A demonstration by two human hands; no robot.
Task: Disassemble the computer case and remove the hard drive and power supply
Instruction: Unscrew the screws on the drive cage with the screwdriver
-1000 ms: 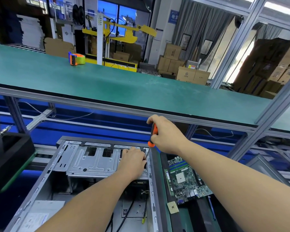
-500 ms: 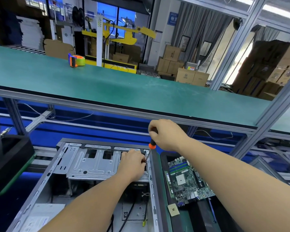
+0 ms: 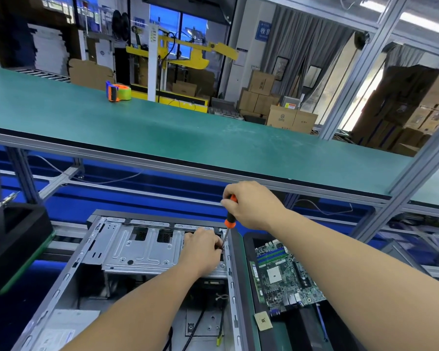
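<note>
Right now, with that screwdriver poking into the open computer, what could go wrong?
The left hand sits right beside the tip of the screwdriver that the right hand grips; a slip could jab a finger. A freed screw might drop into the open case, among the cables below the drive cage. The bare motherboard lies under the right forearm, so a lowered arm could knock it.

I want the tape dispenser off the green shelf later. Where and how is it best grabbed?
Probably by the orange handle end of the tape dispenser, coming from above and the near side. It stands alone on the green shelf, so nothing blocks fingers wrapping it. The yellow-green roll looks wider and rounder, so harder to grip.
</note>
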